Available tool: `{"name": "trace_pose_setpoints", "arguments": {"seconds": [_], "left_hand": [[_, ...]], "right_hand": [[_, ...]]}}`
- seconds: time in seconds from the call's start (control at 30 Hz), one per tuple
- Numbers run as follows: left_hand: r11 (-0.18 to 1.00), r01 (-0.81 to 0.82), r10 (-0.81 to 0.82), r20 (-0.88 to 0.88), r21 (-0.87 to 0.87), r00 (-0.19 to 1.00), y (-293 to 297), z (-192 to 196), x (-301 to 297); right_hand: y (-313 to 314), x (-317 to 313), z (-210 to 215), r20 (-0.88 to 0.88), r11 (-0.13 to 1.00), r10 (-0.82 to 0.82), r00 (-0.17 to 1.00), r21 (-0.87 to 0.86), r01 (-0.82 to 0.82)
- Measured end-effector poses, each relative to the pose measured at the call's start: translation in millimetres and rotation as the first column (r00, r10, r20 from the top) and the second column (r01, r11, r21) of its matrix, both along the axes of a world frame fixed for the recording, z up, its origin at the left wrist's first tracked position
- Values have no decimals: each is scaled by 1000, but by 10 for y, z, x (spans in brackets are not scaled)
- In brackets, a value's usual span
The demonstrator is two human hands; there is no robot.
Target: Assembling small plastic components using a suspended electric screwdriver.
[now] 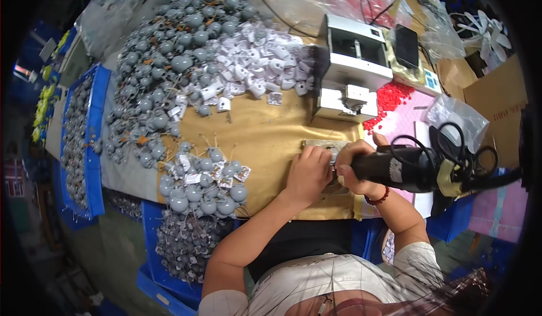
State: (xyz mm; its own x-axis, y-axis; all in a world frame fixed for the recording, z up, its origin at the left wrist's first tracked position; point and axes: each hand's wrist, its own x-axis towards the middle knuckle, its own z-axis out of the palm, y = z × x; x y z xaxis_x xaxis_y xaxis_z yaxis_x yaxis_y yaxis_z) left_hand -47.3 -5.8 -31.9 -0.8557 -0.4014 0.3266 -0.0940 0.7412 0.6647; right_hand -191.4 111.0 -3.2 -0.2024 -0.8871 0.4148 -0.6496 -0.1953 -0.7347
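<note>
My right hand (353, 163) is wrapped around the lower end of a black electric screwdriver (395, 167), whose body and cord run off to the right. Beside it, my left hand (310, 172) has its fingers bent and pressed together over a small metal plate (326, 144) at the table's front. What those fingers hold is hidden under them. The two hands nearly meet at the plate, and the tool's tip is out of sight between them. Left of my left forearm lies a small heap of grey ball-shaped parts (208, 192) with thin wires and white tags.
A white machine (354, 62) stands beyond my hands, with small red pieces (392, 101) to its right. White plastic parts (259, 62) and a large pile of grey balls (164, 50) cover the far left. Blue bins (100, 146) hold more. A phone (406, 46) rests at the back right.
</note>
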Motion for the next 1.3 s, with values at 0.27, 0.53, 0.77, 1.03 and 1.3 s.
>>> {"name": "trace_pose_setpoints", "arguments": {"seconds": [0.27,0.53,0.77,1.03,1.3], "left_hand": [[998,-21,21,1,62,1000,10,-72,11],[997,-32,32,6,70,999,-19,77,6],[999,32,-31,-35,41,999,6,13,44],[999,25,-22,-48,46,999,46,-10,41],[981,-6,18,-57,194,998,7,63,131]], "right_hand": [[-90,36,95,0,997,71,997,-37,-71],[-123,-268,374,555,874,-398,730,-12,486],[385,-1280,-34,-316,624,-775,548,-245,742],[77,-107,-198,143,966,-242,960,126,225],[-300,55,-93,810,980,-197,552,170,100]]}}
